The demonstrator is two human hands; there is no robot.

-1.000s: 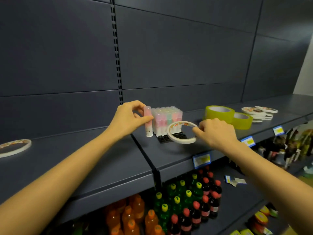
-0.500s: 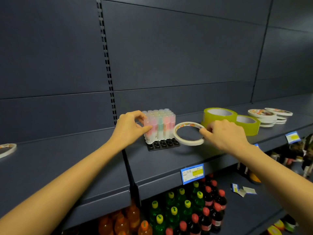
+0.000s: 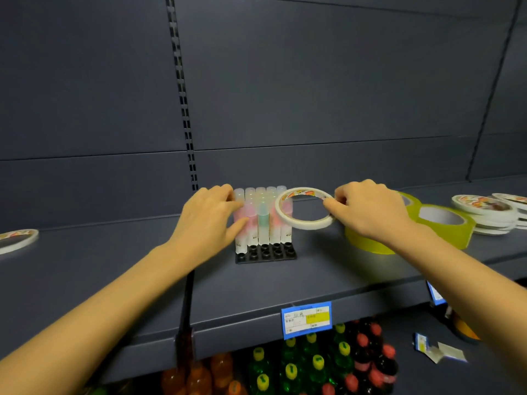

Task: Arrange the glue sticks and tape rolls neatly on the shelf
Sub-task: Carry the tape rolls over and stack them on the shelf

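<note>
Dark grey shelving (image 3: 313,269) runs across the wall, its flat deck at about chest height for the person reaching in. Their left hand (image 3: 208,220) is closed around the outermost glue stick (image 3: 241,223), thumb in front and fingers (image 3: 225,191) curled over the cap, at the near left corner of a block of upright glue sticks (image 3: 263,216) standing in a black tray (image 3: 265,253). Just right of that hand, their right hand (image 3: 370,212) pinches the rim of a thin white tape roll (image 3: 305,208), held tilted above the deck and overlapping the block's right side. Behind and under the right wrist sit two wide yellow tape rolls (image 3: 445,223), with a stack of flat white rolls (image 3: 487,215) farther right. Well left of the left hand lies another thin white roll (image 3: 17,239). Below the shelf edge, a blue price tag (image 3: 306,319) hangs above drink bottles (image 3: 313,363).
</note>
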